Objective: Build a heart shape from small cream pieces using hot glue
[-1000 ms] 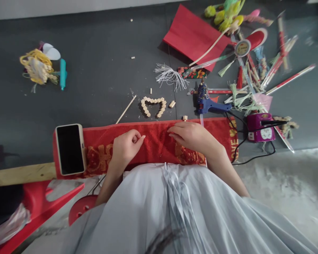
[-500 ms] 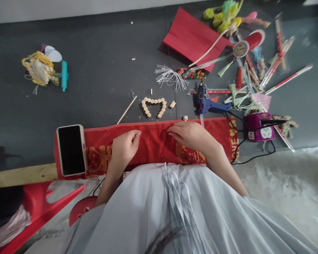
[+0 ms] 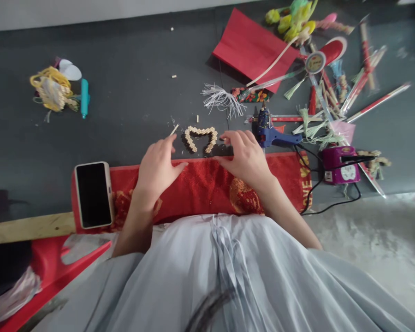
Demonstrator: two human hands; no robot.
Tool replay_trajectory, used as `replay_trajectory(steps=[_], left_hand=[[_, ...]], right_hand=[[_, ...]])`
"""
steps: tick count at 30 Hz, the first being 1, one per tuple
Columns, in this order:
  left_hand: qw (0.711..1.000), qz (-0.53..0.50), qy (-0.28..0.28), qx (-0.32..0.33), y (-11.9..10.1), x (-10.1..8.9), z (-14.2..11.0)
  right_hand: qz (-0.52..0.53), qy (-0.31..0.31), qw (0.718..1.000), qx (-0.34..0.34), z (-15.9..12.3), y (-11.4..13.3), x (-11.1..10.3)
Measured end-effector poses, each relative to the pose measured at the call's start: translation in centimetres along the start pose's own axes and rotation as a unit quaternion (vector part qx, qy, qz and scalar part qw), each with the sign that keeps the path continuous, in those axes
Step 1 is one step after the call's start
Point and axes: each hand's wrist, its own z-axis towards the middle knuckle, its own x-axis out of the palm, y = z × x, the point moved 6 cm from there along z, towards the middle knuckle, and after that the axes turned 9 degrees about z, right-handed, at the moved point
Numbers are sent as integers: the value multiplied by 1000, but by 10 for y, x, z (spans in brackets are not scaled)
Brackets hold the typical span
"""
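A small heart (image 3: 200, 138) made of short pale wooden pieces lies on the dark grey mat (image 3: 124, 97). My left hand (image 3: 157, 168) is open, fingers stretched toward the heart's left side, just short of it. My right hand (image 3: 244, 154) is open too, its fingertips at the heart's right side, over the spot where small wooden bits lay. Both hands reach over a red towel (image 3: 200, 189) spread along the mat's near edge.
A phone (image 3: 92, 194) lies on the towel's left end. A blue glue gun (image 3: 273, 133) and a purple device (image 3: 340, 165) with black cable sit right. Red paper (image 3: 252, 46), sticks and tassels clutter the far right; a yellow bundle (image 3: 51, 87) lies far left.
Both hands have left the red towel and moved forward to either side of the wooden heart, and their fingers have spread open.
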Motion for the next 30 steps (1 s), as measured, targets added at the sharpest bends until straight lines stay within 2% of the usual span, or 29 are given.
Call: replay_trajectory(steps=[3,6,11,18,25,30], left_hand=[[995,-21,-24,92,-6,8,22],[990,-49,-24,129,-6,22,36],[991,-62,-18,118,-2,34,43],[990,-73,-22,115,2,34,44],[987,-80,-59,128,2,36,42],[988,-70,-65,125,3,37,42]], right_hand=[[-1,1,1000,5,9,1,8],[-4,12,1000,19,14,-2,16],[14,24,999,17,16,-8,22],[43,26,998,22,17,-16,24],[36,11,999,22,18,-20,29],[38,7,999,21,18,-19,29]])
